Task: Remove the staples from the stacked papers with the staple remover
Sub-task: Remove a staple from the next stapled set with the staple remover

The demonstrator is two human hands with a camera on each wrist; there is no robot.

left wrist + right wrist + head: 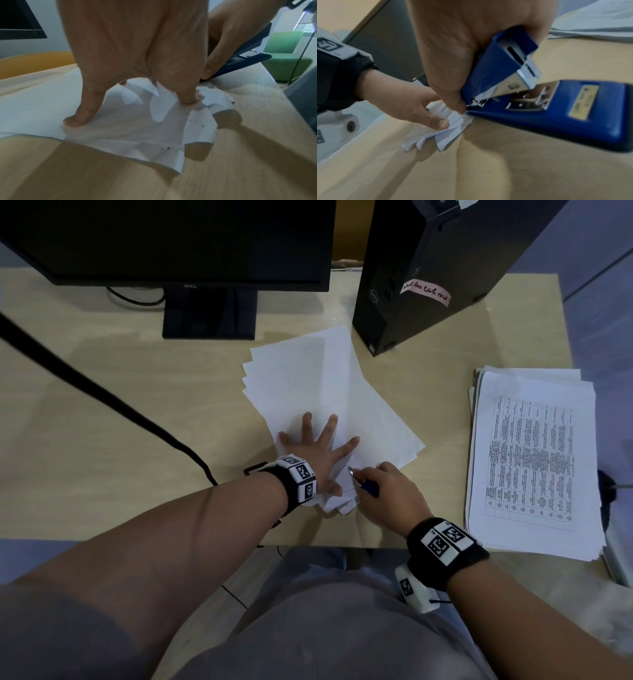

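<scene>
My left hand (pixel 310 447) lay flat and spread on the stacked papers (pixel 329 392), fingers straight, pressing the sheets down onto the tabletop (pixel 113 392); nothing was curled round anything there. My right hand (pixel 390 494) was clenched round the blue staple remover (pixel 530 97), thumb on top, and its metal tip had nosed into the crumpled near corner of the stack, right beside my left thumb (pixel 436 120).

That corner sat directly under my right grip, fanned and already dog-eared, several loose sheet ends poking out below the tool. In the right wrist view a bent bit of wire (pixel 479 103) showed at the nose of the tool, probably the staple half-lifted, though it was too blurred to be sure.

Here's what worried me. My left palm was pinning the sheets well ahead of the grip, not at the corner itself, so a hard pull could have torn the paper rather than freed the wire. The corner was crumpled, so the tip might have caught only some of the layers and left the staple's legs buried. My left thumb was very close to the metal nose; a slip sideways would have jabbed it. And a staple popping loose could have flown off onto the tabletop and been lost.
</scene>
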